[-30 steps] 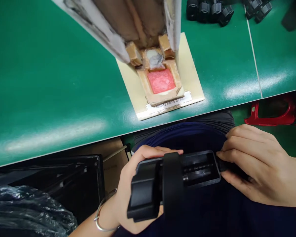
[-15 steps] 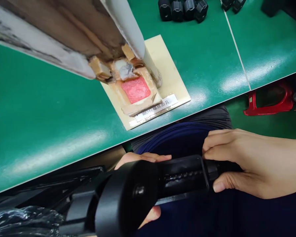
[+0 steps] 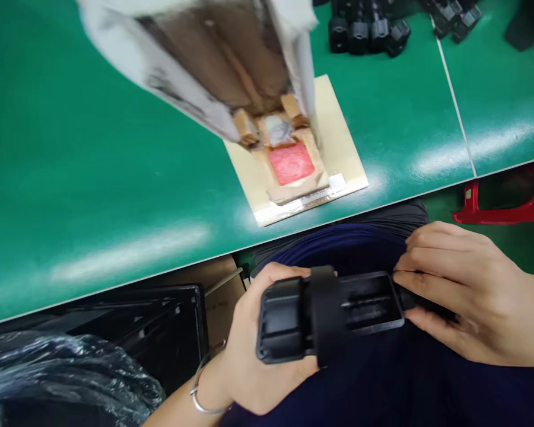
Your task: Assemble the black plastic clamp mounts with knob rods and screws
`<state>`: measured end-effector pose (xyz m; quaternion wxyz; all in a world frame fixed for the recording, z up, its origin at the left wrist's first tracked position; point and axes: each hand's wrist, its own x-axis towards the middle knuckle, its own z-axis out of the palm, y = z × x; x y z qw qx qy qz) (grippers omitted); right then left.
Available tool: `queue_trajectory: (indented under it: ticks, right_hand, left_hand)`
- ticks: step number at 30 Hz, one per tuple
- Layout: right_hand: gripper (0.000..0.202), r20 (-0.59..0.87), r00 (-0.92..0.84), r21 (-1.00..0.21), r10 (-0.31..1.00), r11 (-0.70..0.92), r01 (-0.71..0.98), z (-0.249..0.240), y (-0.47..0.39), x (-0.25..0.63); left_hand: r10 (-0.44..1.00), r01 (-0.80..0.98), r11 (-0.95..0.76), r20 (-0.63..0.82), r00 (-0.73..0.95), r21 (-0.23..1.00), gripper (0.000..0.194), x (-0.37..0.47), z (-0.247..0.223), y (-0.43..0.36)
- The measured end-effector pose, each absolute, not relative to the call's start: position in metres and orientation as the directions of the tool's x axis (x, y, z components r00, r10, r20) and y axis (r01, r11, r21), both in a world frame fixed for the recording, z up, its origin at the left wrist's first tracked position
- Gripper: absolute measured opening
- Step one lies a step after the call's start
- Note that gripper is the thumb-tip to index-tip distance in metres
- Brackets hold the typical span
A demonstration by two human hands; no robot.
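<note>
A black plastic housing with an open hollow side is in front of my body, below the bench edge. My left hand is wrapped round it from beneath, closed on its left part. My right hand is closed at its right end, fingers and thumb pinching a small dark end piece; whether that piece is separate I cannot tell. Above them on the bench stands a fixture with a white-and-brown upright, a red pad and a cream base board.
Several black parts lie at the back of the green bench, and more lie to their right. A red frame-shaped part is below the bench at right. A black crate and clear plastic film are at lower left.
The housing has moved away from the camera, rightward, and turned, so more of my left hand shows. My right hand stays at its end. The bench view has shifted right.
</note>
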<state>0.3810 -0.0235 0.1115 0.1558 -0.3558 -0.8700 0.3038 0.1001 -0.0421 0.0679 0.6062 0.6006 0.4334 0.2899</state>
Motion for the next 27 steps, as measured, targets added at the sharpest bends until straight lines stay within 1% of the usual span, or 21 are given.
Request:
queue_trajectory:
  ticks: [2,3,5,7,9,12,13,15,17,19,23,27]
  right_hand:
    - [0.009,0.165,-0.701,-0.549,0.694,0.655,0.519,0.105,-0.026,0.387]
    - [0.010,0.183,-0.701,-0.538,0.689,0.667,0.515,0.101,-0.026,0.391]
    - [0.009,0.171,-0.692,-0.580,0.702,0.639,0.505,0.096,-0.025,0.399]
    - [0.002,0.087,-0.696,-0.670,0.713,0.558,0.489,0.094,-0.021,0.408]
    - [0.011,-0.060,-0.724,-0.759,0.687,0.440,0.480,0.095,-0.017,0.415]
    - [0.012,-0.252,-0.740,-0.831,0.623,0.253,0.496,0.096,-0.016,0.423]
    - [0.010,-0.286,-0.729,-0.839,0.621,0.205,0.504,0.096,-0.018,0.425]
    - [0.008,-0.296,-0.703,-0.849,0.646,0.160,0.504,0.093,-0.023,0.427]
    - [0.008,-0.248,-0.678,-0.845,0.692,0.188,0.500,0.087,-0.030,0.427]
    - [0.009,-0.170,-0.644,-0.828,0.746,0.247,0.504,0.082,-0.036,0.426]
    - [0.013,-0.003,-0.566,-0.762,0.825,0.365,0.536,0.075,-0.044,0.423]
    - [0.012,0.118,-0.551,-0.663,0.826,0.479,0.576,0.077,-0.043,0.417]
  left_hand:
    - [0.864,0.104,0.113,-0.149,0.480,0.988,0.056,0.110,0.076,-0.040]
    - [0.865,0.086,0.122,-0.148,0.480,0.989,0.056,0.115,0.080,-0.038]
    - [0.867,0.072,0.161,-0.176,0.466,0.984,0.051,0.124,0.086,-0.035]
    - [0.862,0.063,0.222,-0.226,0.453,0.973,0.047,0.131,0.089,-0.033]
    - [0.852,0.058,0.244,-0.243,0.464,0.968,0.045,0.135,0.089,-0.031]
    - [0.840,0.083,0.172,-0.190,0.509,0.982,0.048,0.139,0.089,-0.029]
    - [0.838,0.094,0.135,-0.164,0.521,0.986,0.048,0.140,0.089,-0.028]
    - [0.841,0.108,0.046,-0.096,0.532,0.993,0.048,0.142,0.089,-0.028]
    - [0.840,0.111,-0.043,-0.024,0.542,0.993,0.048,0.144,0.088,-0.030]
    - [0.836,0.123,-0.092,0.010,0.548,0.988,0.048,0.145,0.088,-0.032]
    - [0.855,0.153,-0.079,-0.012,0.519,0.985,0.048,0.145,0.087,-0.035]
    - [0.868,0.149,-0.026,-0.052,0.495,0.989,0.047,0.144,0.087,-0.035]
